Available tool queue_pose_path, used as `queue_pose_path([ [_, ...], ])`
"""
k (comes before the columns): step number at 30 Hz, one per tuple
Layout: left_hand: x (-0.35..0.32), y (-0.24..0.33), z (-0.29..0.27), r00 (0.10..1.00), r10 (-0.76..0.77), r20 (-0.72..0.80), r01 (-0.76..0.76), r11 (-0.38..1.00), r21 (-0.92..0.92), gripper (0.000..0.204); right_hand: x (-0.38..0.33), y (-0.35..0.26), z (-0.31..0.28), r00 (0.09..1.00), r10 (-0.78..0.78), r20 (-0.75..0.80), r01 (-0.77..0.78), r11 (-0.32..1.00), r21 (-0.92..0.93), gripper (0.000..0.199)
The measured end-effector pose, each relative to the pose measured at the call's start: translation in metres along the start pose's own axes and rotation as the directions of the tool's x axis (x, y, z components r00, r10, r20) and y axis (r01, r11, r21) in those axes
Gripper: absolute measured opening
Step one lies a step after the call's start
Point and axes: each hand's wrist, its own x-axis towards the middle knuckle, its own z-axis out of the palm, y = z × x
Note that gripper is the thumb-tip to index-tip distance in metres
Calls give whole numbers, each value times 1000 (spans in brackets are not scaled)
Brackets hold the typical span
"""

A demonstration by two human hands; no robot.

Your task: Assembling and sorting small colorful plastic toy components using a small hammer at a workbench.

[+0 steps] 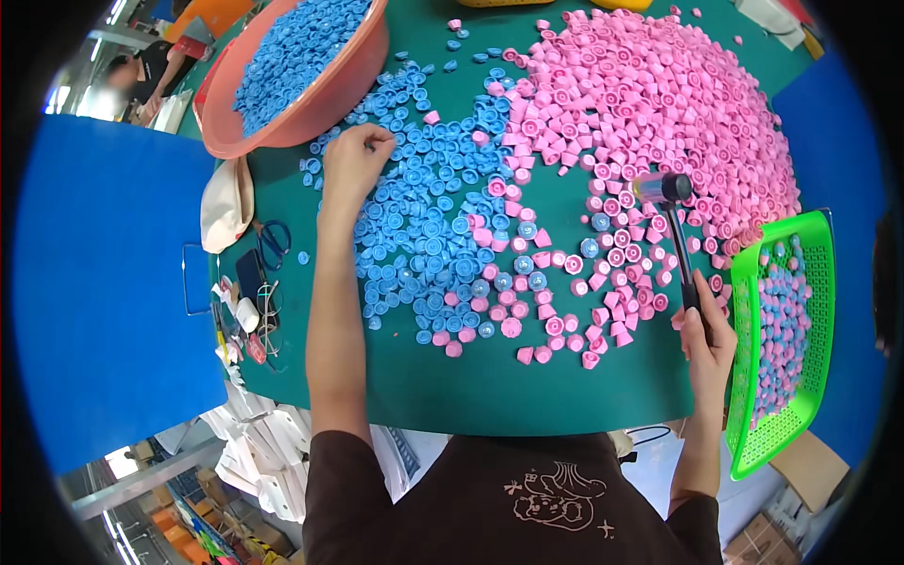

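My left hand (353, 160) reaches out over a spread of small blue caps (424, 235) on the green table (471, 386); its fingers are curled on the caps near the far left of the spread, and whether it holds one I cannot tell. My right hand (706, 334) grips the black handle of a small mallet (664, 188), whose head hovers over a large heap of pink caps (650, 104). Several joined pink-and-blue pieces (527, 282) lie between the two heaps.
A salmon-coloured basin (311, 113) full of blue caps stands at the back left. A green slotted basket (819, 282) with assembled pieces sits at the right edge. Scissors (273, 243), a cloth bag (226, 202) and small items lie at the left edge. Blue panels flank the table.
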Motion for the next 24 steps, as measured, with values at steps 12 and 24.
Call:
queue_pose_path([
  [12,-36,-26,5,991,37,127,-32,998,-45,24,-7,6,4,999,27,18,-27,1000,-1,44],
  [24,-54,102,12,993,108,-40,-114,968,-222,26,-6,2,-10,997,-51,-51,49,998,-43,41],
])
